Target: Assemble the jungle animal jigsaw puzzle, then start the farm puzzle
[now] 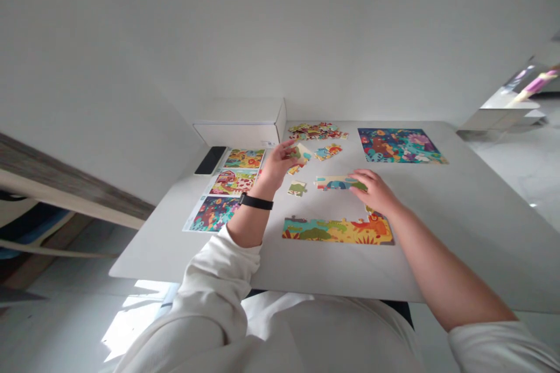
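Left hand [277, 166] half closed, pinching a jigsaw piece [301, 153] above the table [437, 256], apparently for inspection. Right hand [374, 191] open, resting on a joined row of pieces [335, 183], seemingly steadying it. Assembled puzzle section [336, 230] lies at 6 o'clock from that row; loose pieces [317, 131] at 12 o'clock.
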Tool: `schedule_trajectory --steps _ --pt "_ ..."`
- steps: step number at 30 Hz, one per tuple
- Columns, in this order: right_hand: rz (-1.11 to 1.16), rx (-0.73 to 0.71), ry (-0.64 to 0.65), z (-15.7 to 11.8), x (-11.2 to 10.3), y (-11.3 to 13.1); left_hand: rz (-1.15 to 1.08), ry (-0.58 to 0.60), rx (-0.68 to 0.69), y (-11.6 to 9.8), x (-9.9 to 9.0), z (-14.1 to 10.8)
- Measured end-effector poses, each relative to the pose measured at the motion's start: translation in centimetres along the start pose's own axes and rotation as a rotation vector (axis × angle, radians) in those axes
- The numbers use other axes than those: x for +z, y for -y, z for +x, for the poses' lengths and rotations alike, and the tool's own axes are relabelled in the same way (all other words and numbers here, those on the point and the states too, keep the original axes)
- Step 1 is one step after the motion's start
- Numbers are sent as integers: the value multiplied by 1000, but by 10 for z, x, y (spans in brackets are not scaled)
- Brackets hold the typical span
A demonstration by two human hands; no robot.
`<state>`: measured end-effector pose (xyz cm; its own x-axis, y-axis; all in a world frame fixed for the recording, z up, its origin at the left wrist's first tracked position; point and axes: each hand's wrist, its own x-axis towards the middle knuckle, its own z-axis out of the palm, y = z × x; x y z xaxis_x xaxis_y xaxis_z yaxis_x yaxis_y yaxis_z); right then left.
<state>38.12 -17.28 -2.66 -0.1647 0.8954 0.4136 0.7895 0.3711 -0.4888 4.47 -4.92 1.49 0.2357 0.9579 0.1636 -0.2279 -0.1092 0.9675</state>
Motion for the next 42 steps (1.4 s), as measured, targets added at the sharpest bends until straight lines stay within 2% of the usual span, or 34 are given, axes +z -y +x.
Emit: schedule_trajectory --steps 3,6,9,12,17,22,27,31,37,42 --pt "188 55 -45 13 -18 16 -105 -1 4 -4 18 -29" --pt "402 155 27 31 -25 35 -162 4 -33 -1 31 -51" --pt "503 220 93 48 -11 53 -180 9 -49 6 39 -60" --pt "647 249 126 55 16 67 -184 26 -57 14 43 -61" --pt "691 301 2 44 51 69 -203 86 -81 28 47 -67" --pt "750 346 -82 36 57 60 -149 128 -95 35 50 -72" --pt "762 393 -177 37 55 59 -47 143 -90 36 46 -68" --pt "744 378 -167 37 55 58 168 148 45 34 38 -66" --pt "751 338 -121 36 56 60 544 277 365 26 33 -70" --pt "758 326 -102 36 58 62 704 347 487 22 30 -70"
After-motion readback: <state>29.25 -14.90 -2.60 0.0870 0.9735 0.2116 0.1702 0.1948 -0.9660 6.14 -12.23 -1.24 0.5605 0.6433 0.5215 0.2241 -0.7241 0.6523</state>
